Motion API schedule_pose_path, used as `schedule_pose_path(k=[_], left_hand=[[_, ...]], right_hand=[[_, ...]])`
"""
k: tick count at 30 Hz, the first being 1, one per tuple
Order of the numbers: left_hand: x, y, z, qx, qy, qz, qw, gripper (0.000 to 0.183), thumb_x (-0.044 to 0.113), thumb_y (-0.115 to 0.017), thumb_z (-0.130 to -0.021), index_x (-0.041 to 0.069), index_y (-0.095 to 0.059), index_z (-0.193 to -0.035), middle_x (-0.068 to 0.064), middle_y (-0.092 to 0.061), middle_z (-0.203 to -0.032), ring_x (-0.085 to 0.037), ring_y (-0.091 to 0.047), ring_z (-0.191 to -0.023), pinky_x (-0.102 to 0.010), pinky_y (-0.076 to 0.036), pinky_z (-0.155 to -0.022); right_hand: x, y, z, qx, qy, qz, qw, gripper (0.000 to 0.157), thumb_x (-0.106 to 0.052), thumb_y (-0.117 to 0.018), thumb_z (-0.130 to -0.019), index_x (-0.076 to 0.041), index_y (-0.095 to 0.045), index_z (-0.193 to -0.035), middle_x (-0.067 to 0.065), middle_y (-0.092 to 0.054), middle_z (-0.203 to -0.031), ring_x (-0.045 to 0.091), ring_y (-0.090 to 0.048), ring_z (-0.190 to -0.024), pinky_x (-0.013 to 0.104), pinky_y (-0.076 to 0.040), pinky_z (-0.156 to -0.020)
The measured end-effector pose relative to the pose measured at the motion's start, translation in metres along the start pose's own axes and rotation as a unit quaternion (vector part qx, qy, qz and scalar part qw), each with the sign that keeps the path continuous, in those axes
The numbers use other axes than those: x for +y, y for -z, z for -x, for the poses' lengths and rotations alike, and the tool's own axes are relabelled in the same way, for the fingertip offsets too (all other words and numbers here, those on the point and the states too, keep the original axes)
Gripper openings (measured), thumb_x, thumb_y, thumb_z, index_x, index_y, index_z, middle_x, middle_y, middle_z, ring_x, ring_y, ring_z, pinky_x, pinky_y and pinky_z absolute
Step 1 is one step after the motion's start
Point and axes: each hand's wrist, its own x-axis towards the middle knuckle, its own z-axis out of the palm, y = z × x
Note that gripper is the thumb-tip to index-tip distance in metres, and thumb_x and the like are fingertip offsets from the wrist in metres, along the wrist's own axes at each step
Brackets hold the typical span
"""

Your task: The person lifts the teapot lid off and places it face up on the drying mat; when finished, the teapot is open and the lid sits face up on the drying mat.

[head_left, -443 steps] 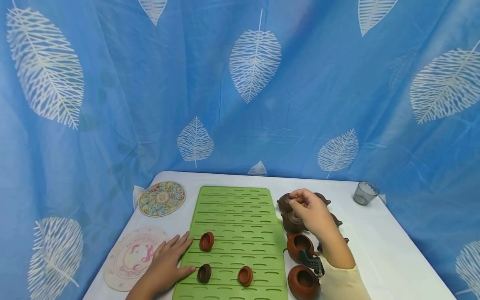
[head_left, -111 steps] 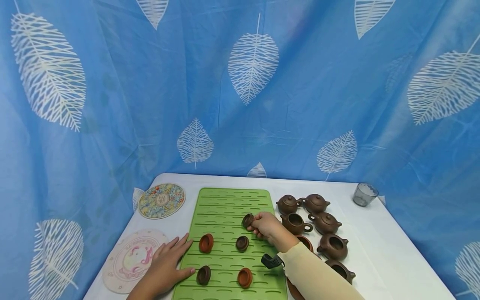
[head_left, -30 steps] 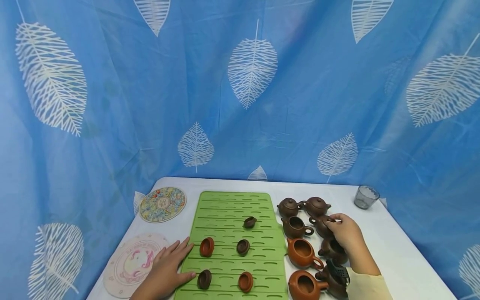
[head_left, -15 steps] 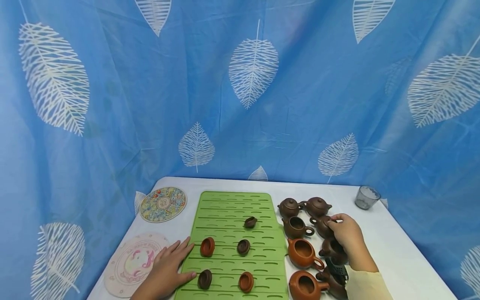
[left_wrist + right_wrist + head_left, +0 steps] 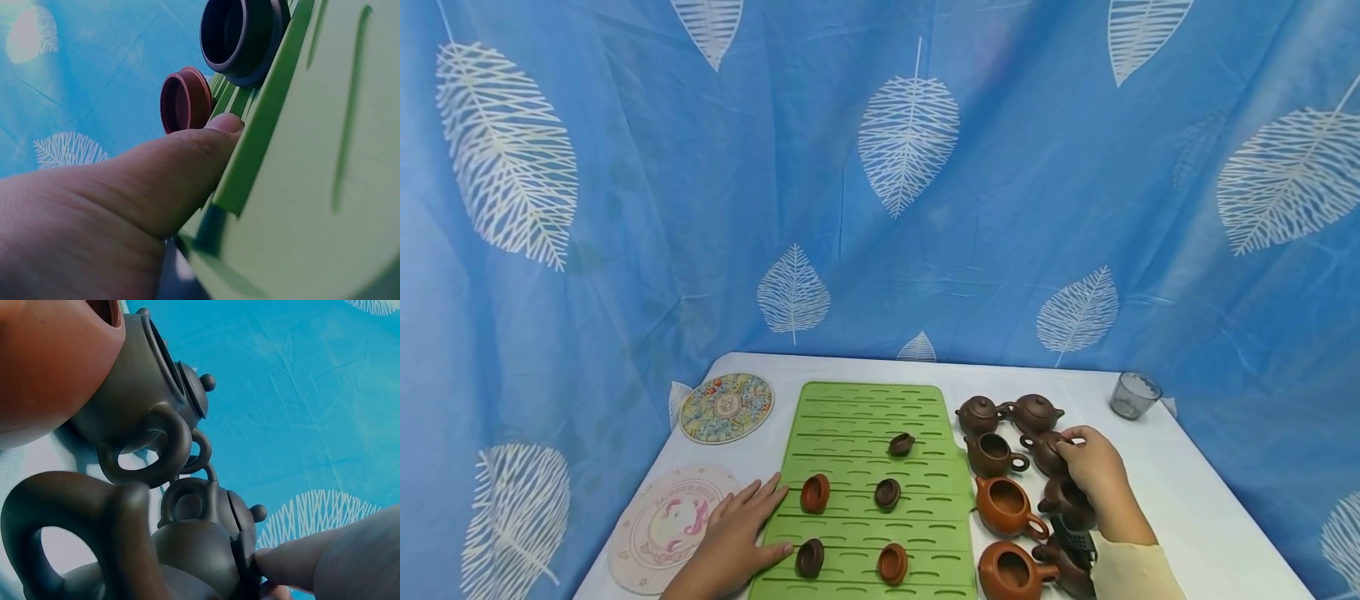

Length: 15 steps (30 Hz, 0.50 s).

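My right hand (image 5: 1097, 471) pinches the lid (image 5: 245, 559) of a dark brown teapot (image 5: 1043, 454) in the right-hand column; the lid still sits on the pot. My left hand (image 5: 733, 533) rests with straight fingers on the left edge of a green ridged mat (image 5: 865, 408), its thumb (image 5: 187, 156) pressing the rim. On the mat lie several loose teapot lids: a red-brown lid (image 5: 815, 493), an orange lid (image 5: 892, 564), and dark lids, among them one at the far right (image 5: 901, 444). Beside the mat stand lidless pots, such as an orange teapot (image 5: 1002, 504) and a dark teapot (image 5: 988, 454).
Two lidded dark teapots, one at the left (image 5: 979, 414) and one at the right (image 5: 1034, 412), stand at the back of the group. A glass cup (image 5: 1133, 395) is at the far right. A patterned round coaster (image 5: 727, 408) and a pink round mat (image 5: 670, 529) lie left.
The dark lid that my right hand held over the mat now lies there, and that hand has gone right to another teapot's lid. Over the last second hardly anything has moved.
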Motion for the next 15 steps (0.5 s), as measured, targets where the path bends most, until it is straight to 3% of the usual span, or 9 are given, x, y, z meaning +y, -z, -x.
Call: schedule_pose_path(k=[4, 7, 11, 15], left_hand=[[-0.0003, -0.0008, 0.0, -0.003, 0.001, 0.006, 1.0, 0.086, 0.05, -0.087, -0.082, 0.015, -0.055, -0.154, -0.009, -0.039, -0.168, -0.046, -0.032, -0.154, -0.074, -0.018, -0.122], [-0.0014, -0.0013, -0.0007, -0.001, -0.002, 0.005, 1.0, 0.087, 0.051, -0.087, -0.082, 0.015, -0.055, -0.154, -0.009, -0.039, -0.168, -0.047, -0.032, -0.153, -0.074, -0.019, -0.121], [-0.0039, -0.0033, -0.0014, 0.002, -0.001, 0.003, 1.0, 0.087, 0.052, -0.087, -0.081, 0.016, -0.055, -0.154, -0.008, -0.039, -0.168, -0.046, -0.033, -0.153, -0.073, -0.019, -0.122], [-0.0053, -0.0053, -0.0012, 0.002, 0.0, 0.005, 1.0, 0.087, 0.052, -0.086, -0.081, 0.016, -0.055, -0.154, -0.008, -0.039, -0.168, -0.045, -0.032, -0.154, -0.074, -0.018, -0.122]], right_hand=[[0.0027, 0.0013, 0.0015, 0.003, 0.018, -0.011, 1.0, 0.03, -0.018, -0.05, -0.109, 0.002, -0.054, -0.13, 0.032, -0.061, -0.121, 0.043, -0.061, -0.106, 0.052, -0.052, -0.08], [0.0051, 0.0019, 0.0026, 0.014, 0.028, -0.022, 0.999, 0.03, -0.018, -0.046, -0.111, 0.001, -0.05, -0.134, 0.03, -0.062, -0.121, 0.04, -0.062, -0.104, 0.043, -0.052, -0.074], [0.0063, 0.0022, 0.0032, 0.021, 0.025, -0.057, 0.998, 0.034, -0.021, -0.041, -0.114, 0.0, -0.047, -0.139, 0.025, -0.061, -0.118, 0.033, -0.06, -0.098, 0.033, -0.048, -0.067], [0.0072, 0.002, 0.002, 0.019, 0.013, -0.12, 0.992, 0.039, -0.022, -0.038, -0.114, 0.004, -0.044, -0.143, 0.023, -0.061, -0.118, 0.024, -0.06, -0.095, 0.029, -0.052, -0.067]])
